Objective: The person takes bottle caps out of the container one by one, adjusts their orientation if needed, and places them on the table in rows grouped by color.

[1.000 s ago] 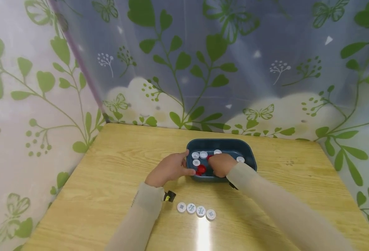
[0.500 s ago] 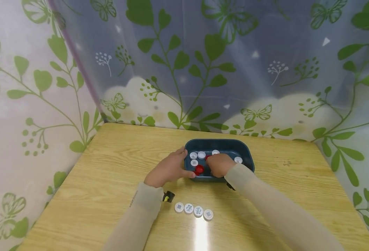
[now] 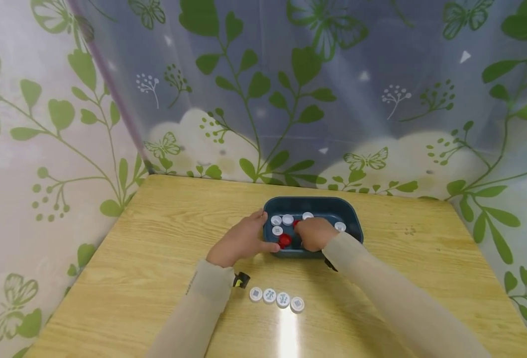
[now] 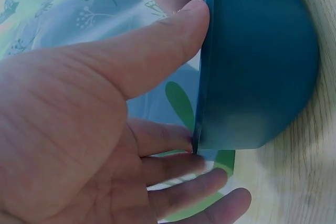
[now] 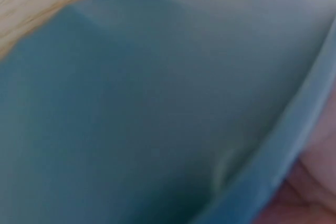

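A dark blue rectangular tub [image 3: 299, 254] stands on the wooden table. My left hand [image 3: 238, 239] spans its left end; in the left wrist view the thumb [image 4: 178, 27] touches the rim and the fingers reach out, fairly straight. My right hand [image 3: 315, 233] is down inside the tub with its fingers bent, and the fingertips are hidden. Beside those fingertips shows a bit of a red piece [image 3: 296, 223]. Another red piece [image 3: 284, 240] lies near the left thumb. Several round white discs [image 3: 287, 219] lie in the tub, one white disc [image 3: 340, 226] toward its right end.
In front of the tub, several white discs [image 3: 283, 300] with printed marks lie in a row on the table [image 3: 178, 219]. A leaf-patterned curtain [image 3: 254, 99] hangs behind the table. A black and yellow device [image 3: 241, 280] sits at my left wrist.
The head view has shifted slightly. Both hands keep their places at the tub, and the row of discs is unchanged.
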A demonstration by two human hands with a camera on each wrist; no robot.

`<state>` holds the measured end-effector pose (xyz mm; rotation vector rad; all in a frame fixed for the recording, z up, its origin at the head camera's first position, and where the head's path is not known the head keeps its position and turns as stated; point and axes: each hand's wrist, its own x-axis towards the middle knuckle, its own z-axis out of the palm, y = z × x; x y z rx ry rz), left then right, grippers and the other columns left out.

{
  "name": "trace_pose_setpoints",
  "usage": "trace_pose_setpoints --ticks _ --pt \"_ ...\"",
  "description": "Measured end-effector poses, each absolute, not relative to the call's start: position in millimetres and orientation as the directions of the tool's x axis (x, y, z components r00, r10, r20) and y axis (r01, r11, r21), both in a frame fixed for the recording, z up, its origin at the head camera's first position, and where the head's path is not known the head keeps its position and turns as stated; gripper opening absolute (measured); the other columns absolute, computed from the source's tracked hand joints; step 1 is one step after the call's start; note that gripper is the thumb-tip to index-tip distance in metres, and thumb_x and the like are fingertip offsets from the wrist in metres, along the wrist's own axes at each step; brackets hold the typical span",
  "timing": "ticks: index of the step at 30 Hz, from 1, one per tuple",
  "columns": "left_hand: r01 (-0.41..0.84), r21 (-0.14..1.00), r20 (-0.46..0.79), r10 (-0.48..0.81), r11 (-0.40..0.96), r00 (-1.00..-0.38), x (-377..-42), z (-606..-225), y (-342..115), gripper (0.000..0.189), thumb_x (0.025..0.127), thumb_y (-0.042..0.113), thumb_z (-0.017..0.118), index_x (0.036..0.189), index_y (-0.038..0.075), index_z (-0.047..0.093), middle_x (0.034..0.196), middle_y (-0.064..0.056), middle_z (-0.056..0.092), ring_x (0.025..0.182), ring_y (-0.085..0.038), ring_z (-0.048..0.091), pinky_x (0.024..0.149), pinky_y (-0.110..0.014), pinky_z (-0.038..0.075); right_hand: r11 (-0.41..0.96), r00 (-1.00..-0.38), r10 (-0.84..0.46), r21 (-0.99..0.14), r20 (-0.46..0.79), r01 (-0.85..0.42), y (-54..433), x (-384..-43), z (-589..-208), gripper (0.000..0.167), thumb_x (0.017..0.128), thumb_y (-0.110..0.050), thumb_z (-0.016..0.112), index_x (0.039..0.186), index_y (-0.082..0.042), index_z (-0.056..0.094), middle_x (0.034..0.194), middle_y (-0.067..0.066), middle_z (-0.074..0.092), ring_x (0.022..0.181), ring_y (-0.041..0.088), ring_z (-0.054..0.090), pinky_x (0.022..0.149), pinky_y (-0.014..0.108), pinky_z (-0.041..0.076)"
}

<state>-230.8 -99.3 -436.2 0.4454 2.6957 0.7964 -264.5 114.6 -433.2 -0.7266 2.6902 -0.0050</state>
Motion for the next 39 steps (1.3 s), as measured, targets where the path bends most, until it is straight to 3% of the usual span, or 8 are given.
trace_pose_setpoints --ticks 5,11,15,19,23,26,31,39 --pt "0.190 0.594 -0.187 0.364 0.782 -0.912 -231.8 -437.4 -101.0 0.093 0.092 0.044 0.078 0.161 0.003 0.032 0.162 -0.015 0.039 0.148 -0.031 0.040 0.117 -0.047 0.038 0.871 -0.809 -0.483 -0.090 -0.334 -0.483 114.5 -268.2 -437.8 0.009 0.092 -0.002 0.069 0.095 -0.008 0.075 0.081 0.003 0.065 0.072 0.022 0.056 0.075 0.040 0.053" --pt "0.132 0.607 -0.215 0.321 0.783 -0.922 -233.5 -443.3 -102.3 0.091 0.092 0.044 0.079 0.161 0.005 0.035 0.161 -0.012 0.042 0.146 -0.030 0.044 0.114 -0.046 0.041 0.872 -0.802 -0.489 -0.152 -0.342 -0.466 118.0 -273.1 -440.9 0.001 0.092 -0.010 0.072 0.092 -0.011 0.071 0.081 0.001 0.064 0.073 0.021 0.056 0.072 0.039 0.049" --pt "0.107 0.597 -0.231 0.298 0.795 -0.926 -232.9 -444.9 -101.6 0.091 0.091 0.045 0.079 0.161 0.007 0.035 0.162 -0.012 0.041 0.147 -0.030 0.042 0.115 -0.047 0.040 0.869 -0.843 -0.483 -0.248 -0.238 -0.428 128.3 -268.4 -435.2 0.012 0.093 -0.022 0.069 0.099 -0.013 0.066 0.081 -0.001 0.062 0.070 0.019 0.053 0.067 0.036 0.043" --pt "0.096 0.611 -0.233 0.295 0.786 -0.927 -230.8 -443.6 -99.1 0.091 0.091 0.044 0.080 0.161 0.007 0.035 0.162 -0.011 0.042 0.147 -0.030 0.042 0.115 -0.047 0.040 0.761 -0.839 -0.543 -0.436 -0.023 -0.480 145.6 -236.2 -421.0 0.017 0.096 -0.024 0.061 0.110 -0.018 0.069 0.083 -0.009 0.063 0.068 0.013 0.055 0.066 0.034 0.046" --pt "0.103 0.621 -0.225 0.303 0.777 -0.926 -228.6 -441.3 -96.9 0.092 0.090 0.043 0.081 0.160 0.005 0.036 0.160 -0.013 0.044 0.145 -0.031 0.045 0.113 -0.047 0.043 0.647 -0.778 -0.627 -0.525 0.047 -0.553 164.6 -185.6 -421.7 0.012 0.099 -0.025 0.068 0.109 -0.021 0.072 0.091 -0.016 0.066 0.080 0.007 0.061 0.075 0.031 0.053" --pt "0.107 0.614 -0.220 0.300 0.782 -0.928 -228.0 -439.6 -96.9 0.092 0.090 0.042 0.081 0.160 0.005 0.035 0.161 -0.012 0.043 0.145 -0.031 0.045 0.113 -0.047 0.043 0.663 -0.753 -0.658 -0.490 -0.022 -0.566 174.7 -157.2 -434.9 0.016 0.094 -0.028 0.078 0.107 -0.023 0.070 0.095 -0.018 0.067 0.086 0.005 0.063 0.079 0.030 0.055" --pt "0.112 0.622 -0.220 0.310 0.775 -0.925 -229.6 -438.0 -98.1 0.093 0.091 0.042 0.080 0.162 0.007 0.032 0.163 -0.011 0.040 0.148 -0.031 0.040 0.116 -0.048 0.038 0.725 -0.772 -0.629 -0.423 -0.087 -0.543 184.5 -132.2 -459.8 0.021 0.089 -0.030 0.083 0.105 -0.025 0.070 0.093 -0.019 0.066 0.080 -0.002 0.056 0.077 0.031 0.055" --pt "0.108 0.620 -0.224 0.307 0.777 -0.925 -230.0 -434.8 -96.2 0.093 0.090 0.042 0.080 0.162 0.007 0.032 0.163 -0.012 0.040 0.149 -0.032 0.039 0.117 -0.048 0.038 0.720 -0.783 -0.618 -0.355 0.063 -0.597 184.5 -120.8 -478.2 0.020 0.091 -0.027 0.081 0.108 -0.021 0.072 0.103 -0.013 0.070 0.087 0.001 0.063 0.076 0.033 0.056"
